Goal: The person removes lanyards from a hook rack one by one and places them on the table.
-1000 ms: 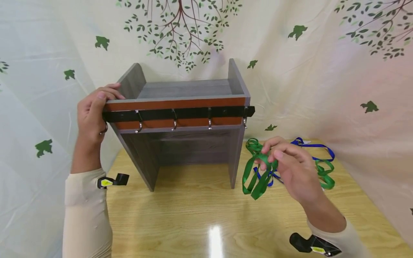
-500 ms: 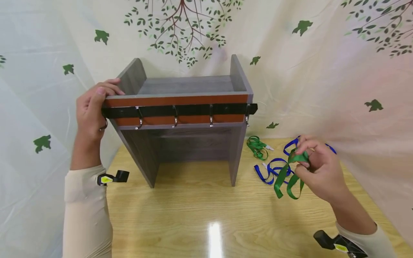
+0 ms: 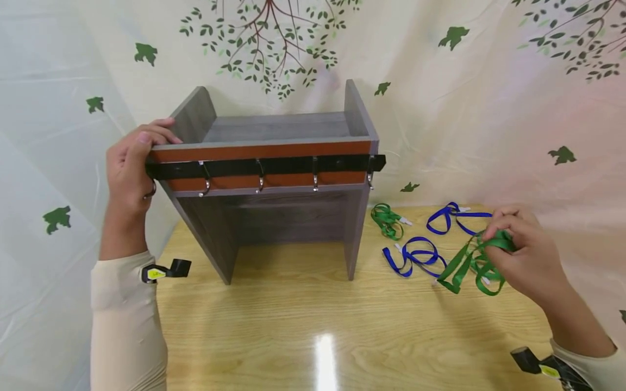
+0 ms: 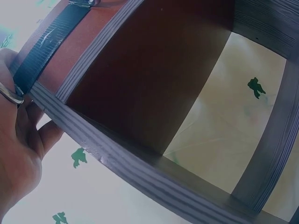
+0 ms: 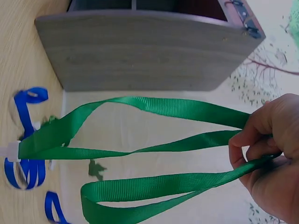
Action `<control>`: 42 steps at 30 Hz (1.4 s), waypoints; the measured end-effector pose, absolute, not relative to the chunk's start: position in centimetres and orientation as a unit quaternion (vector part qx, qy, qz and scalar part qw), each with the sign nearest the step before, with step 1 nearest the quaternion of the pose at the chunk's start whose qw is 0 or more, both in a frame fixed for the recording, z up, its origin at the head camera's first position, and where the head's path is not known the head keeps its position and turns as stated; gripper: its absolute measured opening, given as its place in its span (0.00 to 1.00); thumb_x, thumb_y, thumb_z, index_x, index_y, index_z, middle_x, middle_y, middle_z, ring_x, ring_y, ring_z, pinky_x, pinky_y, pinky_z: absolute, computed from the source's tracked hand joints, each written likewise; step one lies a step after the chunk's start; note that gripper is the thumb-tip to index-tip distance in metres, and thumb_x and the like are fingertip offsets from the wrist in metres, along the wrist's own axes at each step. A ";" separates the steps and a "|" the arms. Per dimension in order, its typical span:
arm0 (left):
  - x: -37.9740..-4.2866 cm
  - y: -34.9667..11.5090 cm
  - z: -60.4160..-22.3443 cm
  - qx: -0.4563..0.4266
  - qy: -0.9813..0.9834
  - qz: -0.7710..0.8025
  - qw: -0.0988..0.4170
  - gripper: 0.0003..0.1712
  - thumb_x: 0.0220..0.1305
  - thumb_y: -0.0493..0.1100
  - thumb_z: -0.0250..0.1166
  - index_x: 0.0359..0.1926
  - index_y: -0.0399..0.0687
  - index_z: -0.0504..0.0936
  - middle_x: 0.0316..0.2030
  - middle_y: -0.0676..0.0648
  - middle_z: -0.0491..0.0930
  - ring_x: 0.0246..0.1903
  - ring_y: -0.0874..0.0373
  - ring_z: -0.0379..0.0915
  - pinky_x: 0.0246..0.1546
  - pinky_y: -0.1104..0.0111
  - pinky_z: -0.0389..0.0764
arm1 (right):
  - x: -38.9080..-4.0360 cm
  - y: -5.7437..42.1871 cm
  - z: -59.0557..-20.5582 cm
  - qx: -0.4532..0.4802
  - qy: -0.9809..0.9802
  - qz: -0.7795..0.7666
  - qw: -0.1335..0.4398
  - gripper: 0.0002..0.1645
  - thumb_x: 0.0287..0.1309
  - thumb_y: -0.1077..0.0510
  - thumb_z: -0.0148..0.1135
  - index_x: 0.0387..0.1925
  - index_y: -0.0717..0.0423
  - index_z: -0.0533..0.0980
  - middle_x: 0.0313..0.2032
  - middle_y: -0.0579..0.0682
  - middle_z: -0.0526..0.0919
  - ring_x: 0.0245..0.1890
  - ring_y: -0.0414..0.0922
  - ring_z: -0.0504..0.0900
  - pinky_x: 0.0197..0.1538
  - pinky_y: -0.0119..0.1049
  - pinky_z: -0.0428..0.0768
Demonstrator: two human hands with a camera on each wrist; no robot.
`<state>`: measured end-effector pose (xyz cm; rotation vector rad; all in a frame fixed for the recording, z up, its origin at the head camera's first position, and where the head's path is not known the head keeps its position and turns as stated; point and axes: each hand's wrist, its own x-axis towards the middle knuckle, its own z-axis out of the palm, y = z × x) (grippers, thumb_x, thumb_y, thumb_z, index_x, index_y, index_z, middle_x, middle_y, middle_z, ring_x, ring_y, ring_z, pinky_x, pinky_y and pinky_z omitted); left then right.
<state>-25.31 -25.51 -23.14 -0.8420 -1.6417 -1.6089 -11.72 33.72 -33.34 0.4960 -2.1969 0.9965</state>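
Observation:
My left hand (image 3: 131, 168) grips the upper left corner of a grey wooden shelf unit (image 3: 288, 128), fingers over its top edge. Along the unit's brown front panel runs a black hook rail (image 3: 288, 164) with several silver hooks. On the right, my right hand (image 3: 525, 255) pinches a green lanyard (image 3: 457, 271), its loops hanging down over the table. In the right wrist view the held lanyard (image 5: 177, 109) stretches from the fingers to a white clip (image 5: 11, 151). A second green lanyard (image 3: 387, 221) lies beside the unit.
Two blue lanyards (image 3: 415, 255) lie on the light wooden table (image 3: 274, 331), right of the unit. A pale cloth backdrop (image 3: 489, 125) printed with leaves and branches hangs behind and at both sides.
My right hand has moved right with the green lanyard, away from the shelf unit, uncovering the green and blue lanyards on the table. The left hand stays on the unit's corner.

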 end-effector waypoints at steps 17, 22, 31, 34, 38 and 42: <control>-25.2 -25.0 -23.0 -0.329 -0.623 -0.620 0.344 0.21 0.73 0.37 0.48 0.28 0.39 0.85 0.33 0.51 0.90 0.56 0.49 0.81 0.70 0.65 0.75 | -11.4 37.5 -34.9 0.138 -0.887 0.358 0.256 0.17 0.51 0.83 0.61 0.35 0.62 0.80 0.46 0.30 0.74 0.39 0.31 0.69 0.31 0.18 0.70; -25.1 -25.0 -22.9 -0.330 -0.627 -0.616 0.345 0.21 0.74 0.37 0.48 0.28 0.40 0.85 0.33 0.52 0.90 0.57 0.49 0.81 0.71 0.65 0.74 | -11.5 38.0 -36.3 0.115 -0.934 0.301 0.155 0.14 0.61 0.75 0.65 0.42 0.56 0.82 0.50 0.42 0.77 0.40 0.23 0.69 0.35 0.19 0.73; -25.2 -25.2 -23.1 -0.331 -0.623 -0.619 0.344 0.21 0.73 0.37 0.49 0.28 0.38 0.85 0.33 0.51 0.90 0.57 0.48 0.81 0.71 0.64 0.74 | -11.8 38.3 -38.3 0.079 -0.963 0.259 -0.001 0.11 0.67 0.67 0.64 0.49 0.56 0.81 0.58 0.65 0.81 0.40 0.36 0.76 0.36 0.31 0.75; -25.2 -25.4 -23.2 -0.331 -0.623 -0.620 0.343 0.21 0.73 0.38 0.50 0.28 0.35 0.85 0.33 0.50 0.90 0.57 0.47 0.81 0.72 0.63 0.74 | -12.1 38.4 -39.3 0.090 -0.963 0.251 -0.046 0.08 0.67 0.66 0.65 0.46 0.54 0.81 0.50 0.57 0.85 0.46 0.47 0.82 0.41 0.38 0.81; -25.2 -25.5 -23.2 -0.334 -0.624 -0.617 0.345 0.21 0.73 0.37 0.49 0.29 0.33 0.84 0.33 0.50 0.90 0.55 0.46 0.81 0.72 0.63 0.73 | -12.6 38.5 -40.9 0.106 -0.959 0.242 -0.104 0.06 0.66 0.65 0.67 0.42 0.52 0.81 0.44 0.49 0.85 0.46 0.47 0.82 0.45 0.42 0.82; -25.3 -25.3 -23.1 -0.334 -0.625 -0.616 0.345 0.21 0.73 0.37 0.49 0.29 0.34 0.85 0.33 0.50 0.90 0.55 0.47 0.81 0.72 0.63 0.74 | -13.0 38.8 -42.2 0.108 -0.950 0.249 -0.153 0.07 0.65 0.67 0.66 0.43 0.57 0.83 0.42 0.50 0.85 0.44 0.46 0.82 0.43 0.39 0.83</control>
